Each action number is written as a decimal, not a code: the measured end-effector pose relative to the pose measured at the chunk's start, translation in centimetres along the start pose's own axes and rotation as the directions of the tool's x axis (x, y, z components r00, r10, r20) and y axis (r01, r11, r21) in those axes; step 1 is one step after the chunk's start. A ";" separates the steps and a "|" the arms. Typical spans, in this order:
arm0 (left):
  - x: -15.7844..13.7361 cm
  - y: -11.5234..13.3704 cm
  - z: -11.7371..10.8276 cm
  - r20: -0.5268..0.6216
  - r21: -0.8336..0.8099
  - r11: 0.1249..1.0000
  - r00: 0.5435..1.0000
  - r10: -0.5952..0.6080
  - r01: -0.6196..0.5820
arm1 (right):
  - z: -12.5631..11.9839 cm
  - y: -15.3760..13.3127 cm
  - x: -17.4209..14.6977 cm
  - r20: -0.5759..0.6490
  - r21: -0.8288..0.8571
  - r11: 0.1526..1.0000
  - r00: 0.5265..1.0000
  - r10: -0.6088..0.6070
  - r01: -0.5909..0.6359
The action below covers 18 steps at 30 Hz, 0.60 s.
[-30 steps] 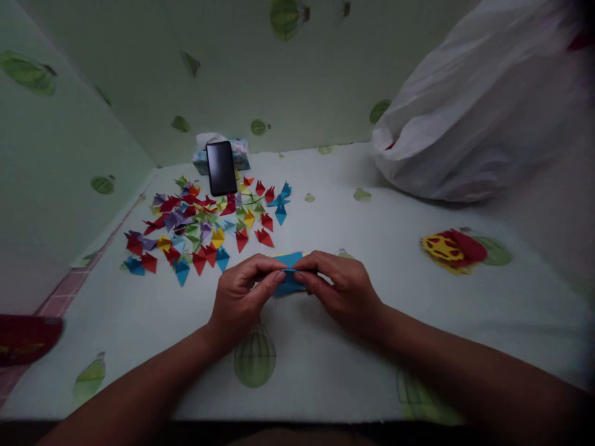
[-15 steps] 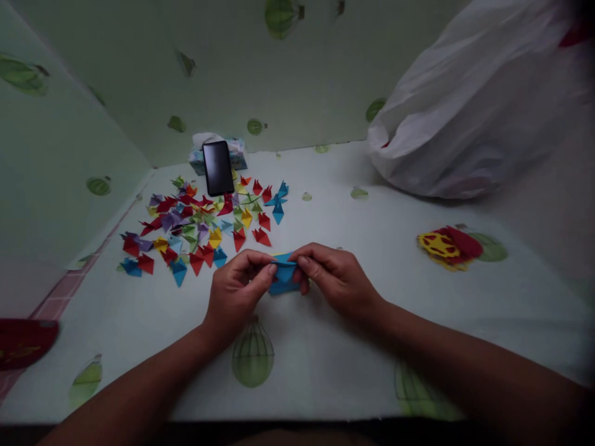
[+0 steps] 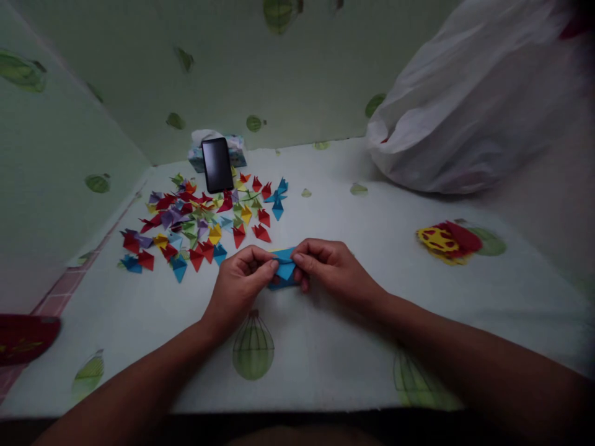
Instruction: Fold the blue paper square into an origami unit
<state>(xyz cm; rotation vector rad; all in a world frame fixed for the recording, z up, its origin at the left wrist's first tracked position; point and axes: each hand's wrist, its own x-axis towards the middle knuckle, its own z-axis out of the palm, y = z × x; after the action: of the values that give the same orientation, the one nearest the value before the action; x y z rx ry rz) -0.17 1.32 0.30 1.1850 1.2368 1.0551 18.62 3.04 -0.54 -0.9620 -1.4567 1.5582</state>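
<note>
Between my two hands is a piece of folded blue paper, with a pointed flap facing me. My left hand pinches its left side between thumb and forefinger. On the right side, my right hand grips the paper the same way, thumb on top. Beneath the folded piece, more blue paper shows, and a thin yellow edge peeks out behind it. Beyond my left hand lies a spread of small folded paper pieces in red, blue, yellow, green and purple.
A black phone leans on a tissue box at the back. To the right lie red and yellow cut-outs, with a large white plastic bag behind them. A red item sits at the left edge.
The blue flap between my fingers has come down into a clearer point facing me. Both hands keep their pinch in nearly the same place.
</note>
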 end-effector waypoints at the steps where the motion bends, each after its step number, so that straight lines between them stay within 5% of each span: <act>1: 0.0 0.0 0.0 0.002 -0.001 1.000 1.000 -0.005 0.005 | 0.0 0.0 0.0 0.001 0.003 1.000 1.000 0.011 -0.011; 18: 0.2 -0.3 -0.5 0.107 0.034 0.999 0.994 0.016 -0.020 | 0.2 -0.2 0.0 0.019 -0.003 0.999 0.999 0.032 -0.032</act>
<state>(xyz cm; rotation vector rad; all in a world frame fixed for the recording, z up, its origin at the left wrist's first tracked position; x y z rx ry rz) -0.63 1.56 -0.06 1.2651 1.1671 0.9738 18.47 2.99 -0.36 -0.9782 -1.4634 1.5930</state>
